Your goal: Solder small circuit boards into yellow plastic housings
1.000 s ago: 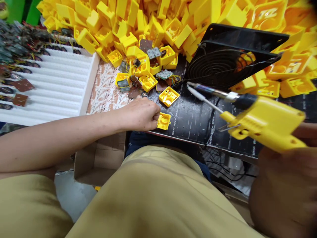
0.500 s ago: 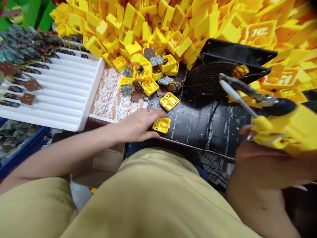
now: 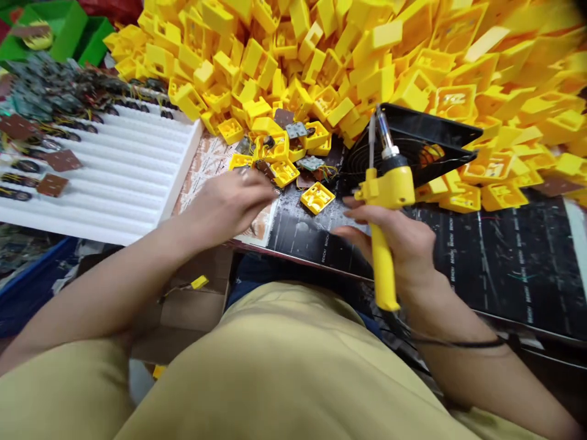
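My right hand [image 3: 398, 235] is wrapped around a yellow soldering gun [image 3: 385, 244], its metal tip and solder feed tube pointing up and away from me. The gun is raised over the bench edge. Partly blurred, my left hand [image 3: 233, 198] hovers by the bench's front left part, fingers bent, thumb apart, nothing visible in them. Just past its fingertips lies a cluster of yellow housings [image 3: 284, 173] with circuit boards [image 3: 312, 162] and wires. One open yellow housing [image 3: 317, 197] sits alone between my hands.
A black fan [image 3: 431, 140] stands behind the gun. Heaped yellow housings [image 3: 275, 55] fill the back. At left is a white ribbed foam tray [image 3: 137, 159] with wired parts. Below the bench, a small yellow piece [image 3: 199, 282] with wires shows over a cardboard box [image 3: 188, 311].
My left hand has moved left and away from the front yellow housing, which is gone from the bench. My right hand has brought the soldering gun left and upright. A yellow piece appears over the box.
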Demonstrator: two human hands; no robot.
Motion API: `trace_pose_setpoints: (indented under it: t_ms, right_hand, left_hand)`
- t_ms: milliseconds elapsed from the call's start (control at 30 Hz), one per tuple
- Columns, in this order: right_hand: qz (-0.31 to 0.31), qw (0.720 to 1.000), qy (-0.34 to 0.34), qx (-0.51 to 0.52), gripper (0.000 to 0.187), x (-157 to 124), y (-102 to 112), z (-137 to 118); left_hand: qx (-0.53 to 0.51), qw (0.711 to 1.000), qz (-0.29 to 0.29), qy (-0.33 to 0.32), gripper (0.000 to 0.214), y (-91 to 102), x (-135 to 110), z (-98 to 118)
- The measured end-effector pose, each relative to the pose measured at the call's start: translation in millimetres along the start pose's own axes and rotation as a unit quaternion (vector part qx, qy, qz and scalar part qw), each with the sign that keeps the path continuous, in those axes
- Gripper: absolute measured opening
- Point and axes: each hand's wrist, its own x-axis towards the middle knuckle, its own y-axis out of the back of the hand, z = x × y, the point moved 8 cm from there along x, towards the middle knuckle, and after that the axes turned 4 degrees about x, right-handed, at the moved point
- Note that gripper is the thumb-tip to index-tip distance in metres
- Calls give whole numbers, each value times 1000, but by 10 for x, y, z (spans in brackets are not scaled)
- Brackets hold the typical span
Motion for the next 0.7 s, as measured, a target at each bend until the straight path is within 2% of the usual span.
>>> trace_pose_setpoints:
  t_ms: [33, 67, 167, 233, 300, 367, 467, 600, 700]
  right_hand:
    - [4, 1000, 2, -16, 31, 40, -78, 9]
    - [0, 999, -2, -37, 40, 67, -169, 26]
    - [-36, 994, -28, -101, 53, 82, -445, 116]
    - [-54, 991, -40, -114, 49, 62, -573, 177]
    - [-50, 993, -39, -103, 42, 50, -615, 211]
    - [-41, 996, -27, -79, 36, 65, -585, 214]
    - [-26, 999, -6, -33, 41, 178, -421, 166]
    - [-16, 998, 8, 57, 53, 479, -101, 49]
    - [9, 990, -4, 139, 56, 664, 132, -27]
  left_hand:
    - [23, 999, 23, -15, 33, -90, 249, 44]
    - [29, 999, 22, -34, 32, -211, 492, 83]
    - [34, 996, -8, -79, 29, -519, 1032, 140]
    - [29, 996, -21, -78, 24, -620, 1184, 114]
    - [21, 996, -29, -77, 19, -643, 1201, 86]
    - [13, 996, -30, -86, 16, -591, 1155, 78]
    - [-55, 996, -17, -73, 17, -388, 1095, 32]
    - [-205, 979, 3, -2, 24, -80, 1080, -67]
    - [-226, 973, 28, 48, 34, 76, 1026, -101]
